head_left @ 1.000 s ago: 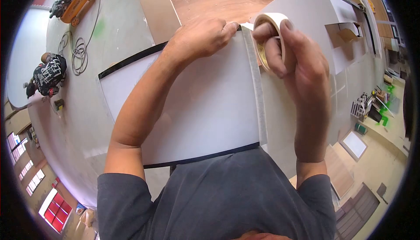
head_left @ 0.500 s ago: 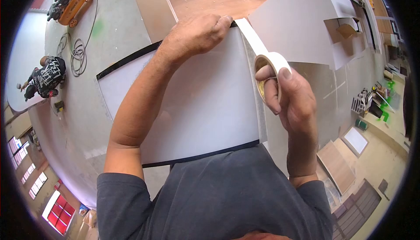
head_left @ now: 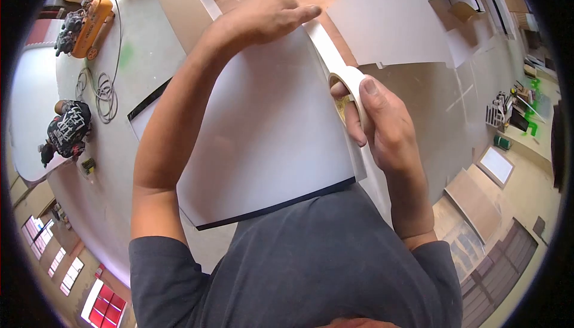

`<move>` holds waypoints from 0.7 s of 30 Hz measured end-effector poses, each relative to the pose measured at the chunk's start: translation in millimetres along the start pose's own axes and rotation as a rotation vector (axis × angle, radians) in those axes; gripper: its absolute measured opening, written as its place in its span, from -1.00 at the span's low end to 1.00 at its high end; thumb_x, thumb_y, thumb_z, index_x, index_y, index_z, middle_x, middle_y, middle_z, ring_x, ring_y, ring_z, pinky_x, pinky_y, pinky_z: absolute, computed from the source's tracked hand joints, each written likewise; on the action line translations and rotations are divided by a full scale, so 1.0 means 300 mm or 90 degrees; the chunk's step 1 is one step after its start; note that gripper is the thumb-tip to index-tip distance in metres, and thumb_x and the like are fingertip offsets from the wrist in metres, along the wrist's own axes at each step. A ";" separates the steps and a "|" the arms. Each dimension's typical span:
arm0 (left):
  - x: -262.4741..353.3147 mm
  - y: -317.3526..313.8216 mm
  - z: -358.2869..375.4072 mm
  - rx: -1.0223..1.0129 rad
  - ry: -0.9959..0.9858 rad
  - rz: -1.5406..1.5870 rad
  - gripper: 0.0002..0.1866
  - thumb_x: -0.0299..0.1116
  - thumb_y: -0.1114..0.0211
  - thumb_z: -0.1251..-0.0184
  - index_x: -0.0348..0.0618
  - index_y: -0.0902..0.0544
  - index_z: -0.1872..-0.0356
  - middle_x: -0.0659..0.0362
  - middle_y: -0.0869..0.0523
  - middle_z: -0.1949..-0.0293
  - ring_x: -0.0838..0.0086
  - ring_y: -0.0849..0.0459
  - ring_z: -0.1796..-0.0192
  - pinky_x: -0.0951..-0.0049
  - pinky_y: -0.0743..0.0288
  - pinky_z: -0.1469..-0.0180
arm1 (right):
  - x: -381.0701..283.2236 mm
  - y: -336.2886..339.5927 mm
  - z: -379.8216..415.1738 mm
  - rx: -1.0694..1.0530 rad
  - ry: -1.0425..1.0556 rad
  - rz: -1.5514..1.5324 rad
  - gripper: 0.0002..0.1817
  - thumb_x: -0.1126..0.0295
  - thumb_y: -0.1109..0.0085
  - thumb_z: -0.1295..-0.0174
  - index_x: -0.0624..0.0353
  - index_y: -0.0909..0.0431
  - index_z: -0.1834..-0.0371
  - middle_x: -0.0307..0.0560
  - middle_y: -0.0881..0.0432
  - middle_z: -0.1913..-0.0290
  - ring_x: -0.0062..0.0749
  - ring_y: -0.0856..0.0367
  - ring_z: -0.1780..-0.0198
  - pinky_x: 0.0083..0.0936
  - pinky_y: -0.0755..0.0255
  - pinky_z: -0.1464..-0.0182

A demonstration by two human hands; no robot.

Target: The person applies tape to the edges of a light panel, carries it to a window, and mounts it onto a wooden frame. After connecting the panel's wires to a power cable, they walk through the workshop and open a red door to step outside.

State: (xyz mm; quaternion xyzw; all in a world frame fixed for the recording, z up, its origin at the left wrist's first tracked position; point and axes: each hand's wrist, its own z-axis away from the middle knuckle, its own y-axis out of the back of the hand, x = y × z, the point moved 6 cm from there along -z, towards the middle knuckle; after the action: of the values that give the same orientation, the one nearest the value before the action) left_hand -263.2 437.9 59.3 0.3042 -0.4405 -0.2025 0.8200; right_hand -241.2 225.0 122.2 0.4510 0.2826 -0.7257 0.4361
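Observation:
A white panel [head_left: 263,142] with black edging lies in front of my body. My right hand [head_left: 388,119] grips a roll of white masking tape [head_left: 357,83], with fingers through its core and the thumb on its outer face. From the roll, an unwound strip of tape [head_left: 326,47] runs along the panel's right edge to the far corner. There my left hand [head_left: 269,20] is closed, its foremost digit stretched over the tape's end; the other fingers are curled and partly hidden. My left forearm crosses above the panel's left side.
At far left a person [head_left: 70,126] crouches beside a white sheet. An orange air compressor [head_left: 91,24] stands upper left, its hose [head_left: 106,92] coiled on the floor. Large pale sheets [head_left: 391,20] lie upper right. Boards [head_left: 475,202] lean at lower right.
The roll and my right hand have moved slightly left and up, bringing the strip closer along the panel's edge. My left hand has shifted up, one digit more extended. The view has turned slightly.

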 end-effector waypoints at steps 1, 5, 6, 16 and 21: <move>0.001 -0.019 -0.032 -0.016 -0.037 0.044 -0.29 0.22 -0.03 -0.43 -0.29 -0.56 -0.19 -0.13 -0.67 -0.04 0.12 -0.63 -0.09 0.18 -0.45 -0.18 | 0.002 0.001 -0.002 0.001 0.002 0.004 -0.42 -0.04 0.29 -0.55 0.31 -0.53 0.02 -0.31 -0.33 0.68 -0.71 -0.20 0.61 -0.72 -0.08 0.47; 0.008 -0.050 -0.046 -0.032 -0.070 0.141 -0.27 0.24 -0.02 -0.42 -0.22 -0.52 -0.29 -0.08 -0.53 -0.28 0.17 -0.45 -0.35 0.25 -0.30 -0.34 | 0.019 0.001 0.008 0.033 0.032 -0.033 -0.46 0.00 0.25 -0.54 0.33 -0.53 0.05 -0.30 -0.34 0.65 -0.71 -0.20 0.57 -0.73 -0.06 0.45; 0.019 -0.044 -0.041 0.006 -0.076 0.138 -0.27 0.26 -0.03 -0.41 -0.21 -0.53 -0.28 -0.08 -0.56 -0.25 0.16 -0.49 -0.32 0.26 -0.32 -0.32 | 0.019 0.009 0.016 0.060 0.037 -0.063 -0.49 0.06 0.21 -0.53 0.35 -0.54 0.07 -0.31 -0.33 0.62 -0.71 -0.19 0.54 -0.76 -0.03 0.43; -0.014 -0.051 -0.059 0.047 -0.078 0.131 -0.24 0.35 -0.03 -0.35 -0.21 -0.68 -0.08 -0.07 -0.69 -0.08 0.13 -0.63 -0.14 0.23 -0.41 -0.24 | 0.017 0.057 0.281 0.138 -0.005 0.037 -0.65 0.19 0.09 -0.49 0.25 -0.55 0.24 -0.28 -0.40 0.61 -0.68 -0.31 0.55 -0.69 -0.19 0.44; -0.013 -0.044 -0.054 0.048 -0.094 0.123 -0.30 0.29 -0.09 -0.34 -0.21 -0.70 -0.04 -0.02 -0.72 0.01 0.23 -0.65 -0.08 0.28 -0.45 -0.16 | 0.135 0.076 0.490 0.225 -0.081 0.038 -0.65 0.20 0.05 -0.49 0.24 -0.53 0.35 -0.29 -0.42 0.63 -0.69 -0.33 0.58 -0.65 -0.17 0.51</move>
State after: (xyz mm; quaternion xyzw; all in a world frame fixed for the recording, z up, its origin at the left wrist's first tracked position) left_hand -252.6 435.7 41.2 0.2752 -0.5341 -0.1278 0.7891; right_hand -289.7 81.2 149.2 0.4824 0.1090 -0.7775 0.3885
